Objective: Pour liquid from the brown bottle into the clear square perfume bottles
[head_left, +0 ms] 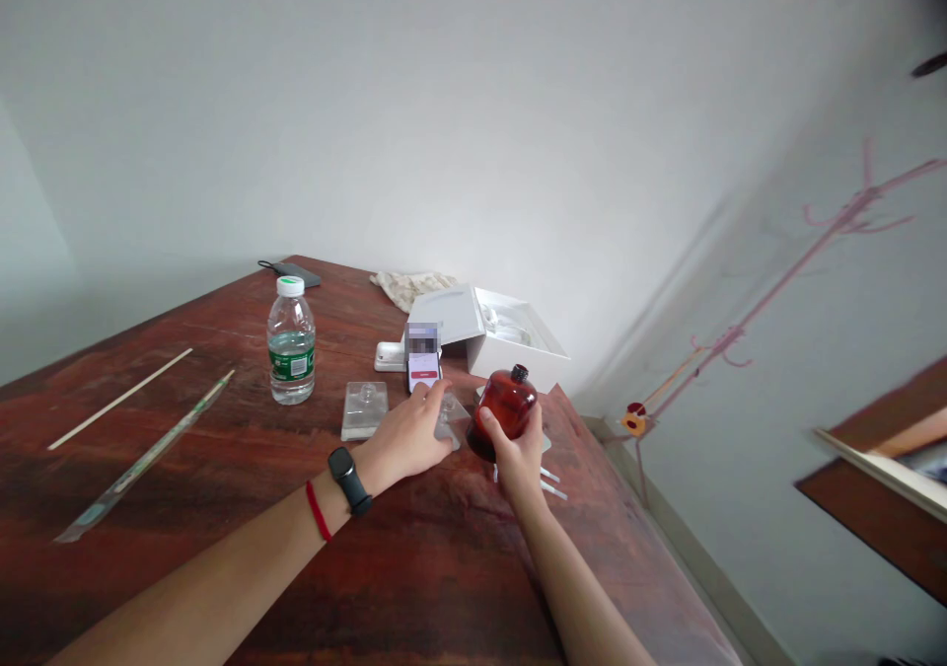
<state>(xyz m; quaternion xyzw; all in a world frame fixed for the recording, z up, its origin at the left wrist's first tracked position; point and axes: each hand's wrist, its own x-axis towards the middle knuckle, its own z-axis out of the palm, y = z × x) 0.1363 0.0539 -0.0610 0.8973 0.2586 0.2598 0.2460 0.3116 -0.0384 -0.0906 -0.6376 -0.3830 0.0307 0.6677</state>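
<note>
My right hand is shut around an amber glass bottle, which has a short dark neck and no cap showing. My left hand lies palm-down on the table with its fingers over a clear plastic piece. Whether it grips that piece is hidden. Just beyond those fingers, a phone stands tilted, its screen lit and partly blurred. Several thin white sticks poke out below my right hand. A black watch and a red band circle my left wrist.
The dark wooden table ends in a corner by the walls. On it are a water bottle, a clear square block, an open white box, a crumpled cloth, a wooden stick and a wrapped rod.
</note>
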